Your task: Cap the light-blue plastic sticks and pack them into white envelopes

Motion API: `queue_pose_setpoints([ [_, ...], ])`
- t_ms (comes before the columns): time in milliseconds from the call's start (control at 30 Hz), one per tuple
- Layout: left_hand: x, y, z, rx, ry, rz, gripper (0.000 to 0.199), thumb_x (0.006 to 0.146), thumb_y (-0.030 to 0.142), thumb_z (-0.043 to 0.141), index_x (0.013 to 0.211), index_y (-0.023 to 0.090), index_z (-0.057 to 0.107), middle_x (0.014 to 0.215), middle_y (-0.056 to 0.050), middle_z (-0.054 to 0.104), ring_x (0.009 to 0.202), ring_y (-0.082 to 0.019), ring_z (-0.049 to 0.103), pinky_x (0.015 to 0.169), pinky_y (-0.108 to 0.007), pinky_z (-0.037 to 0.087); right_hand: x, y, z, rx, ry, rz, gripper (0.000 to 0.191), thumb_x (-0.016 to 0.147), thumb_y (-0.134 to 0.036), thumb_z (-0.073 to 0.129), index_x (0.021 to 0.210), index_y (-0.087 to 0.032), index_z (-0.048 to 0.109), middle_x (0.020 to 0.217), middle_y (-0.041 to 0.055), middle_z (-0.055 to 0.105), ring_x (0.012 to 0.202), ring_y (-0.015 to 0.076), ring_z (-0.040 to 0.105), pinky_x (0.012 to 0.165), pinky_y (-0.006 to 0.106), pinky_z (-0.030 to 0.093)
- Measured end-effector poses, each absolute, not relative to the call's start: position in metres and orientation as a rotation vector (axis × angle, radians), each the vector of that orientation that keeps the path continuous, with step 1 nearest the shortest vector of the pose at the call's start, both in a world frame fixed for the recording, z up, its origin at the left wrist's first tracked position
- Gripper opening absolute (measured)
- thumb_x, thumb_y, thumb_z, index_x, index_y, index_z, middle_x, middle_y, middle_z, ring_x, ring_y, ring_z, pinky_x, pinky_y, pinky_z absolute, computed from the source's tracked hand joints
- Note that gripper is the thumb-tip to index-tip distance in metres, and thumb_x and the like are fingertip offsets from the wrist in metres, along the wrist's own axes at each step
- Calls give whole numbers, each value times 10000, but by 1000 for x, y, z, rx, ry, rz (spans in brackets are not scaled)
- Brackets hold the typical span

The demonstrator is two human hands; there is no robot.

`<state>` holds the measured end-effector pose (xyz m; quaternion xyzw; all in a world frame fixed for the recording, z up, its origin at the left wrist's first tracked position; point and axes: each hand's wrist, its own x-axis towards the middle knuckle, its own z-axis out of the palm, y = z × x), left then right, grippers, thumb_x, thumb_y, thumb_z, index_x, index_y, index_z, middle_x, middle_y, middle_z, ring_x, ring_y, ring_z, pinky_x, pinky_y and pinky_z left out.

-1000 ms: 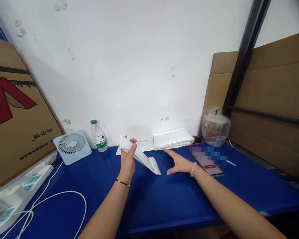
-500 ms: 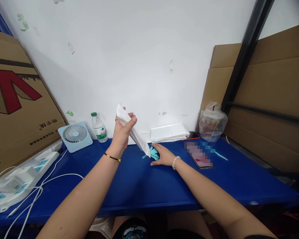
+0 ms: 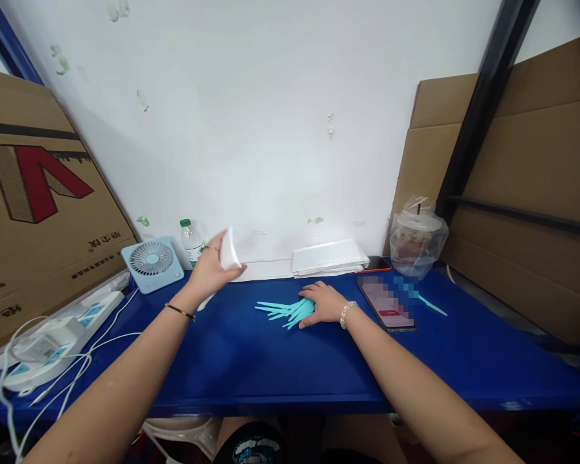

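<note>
My left hand (image 3: 212, 267) is raised over the back left of the blue table, its fingers closed round a white packet (image 3: 229, 250) that looks like a paper or plastic sleeve. Near the table's middle, my right hand (image 3: 321, 303) rests on a bunch of thin turquoise sticks (image 3: 290, 312), whose tips fan out to the left. Its fingers curve round the bunch's right end. Behind it, a stack of flat white packs (image 3: 328, 258) lies against the wall.
The blue table (image 3: 251, 374) holds a fan (image 3: 153, 263), a bottle (image 3: 192, 241) and a power strip (image 3: 62, 341) with cables at left. At right are a phone (image 3: 386, 306), a red-edged phone (image 3: 377, 263), a bagged cup (image 3: 415, 241) and a loose turquoise stick (image 3: 432, 305).
My left hand has moved left and down with the white packet, away from the turquoise sticks. The sticks now lie spread out beside my right hand, which has shifted slightly to the right.
</note>
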<state>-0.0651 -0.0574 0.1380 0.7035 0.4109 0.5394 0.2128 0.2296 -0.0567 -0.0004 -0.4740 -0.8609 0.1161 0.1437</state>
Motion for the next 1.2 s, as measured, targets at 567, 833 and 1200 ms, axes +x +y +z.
queue_pose_setpoints([
  [567,-16,-27,27,1652,985,827,257,518,149,769,724,234,641,796,-41,649,813,-239,610,821,-295,465,266,-45,7,-1377,-2333,371,213,690,-291,676,887,-215,709,849,44,604,780,182,569,717,269,439],
  [833,-13,-32,6,1630,962,832,185,605,100,721,735,220,667,779,-33,615,872,-214,567,808,-237,430,257,-44,7,-1341,-2267,453,248,773,-395,598,912,-223,711,882,51,611,812,183,561,721,271,437],
  [1200,-3,-16,16,2242,1077,592,168,767,322,550,815,224,678,804,-32,615,712,-180,557,685,-272,432,261,-38,1,-1291,-2158,645,218,760,-347,620,880,-194,720,850,37,607,707,138,549,663,242,436],
])
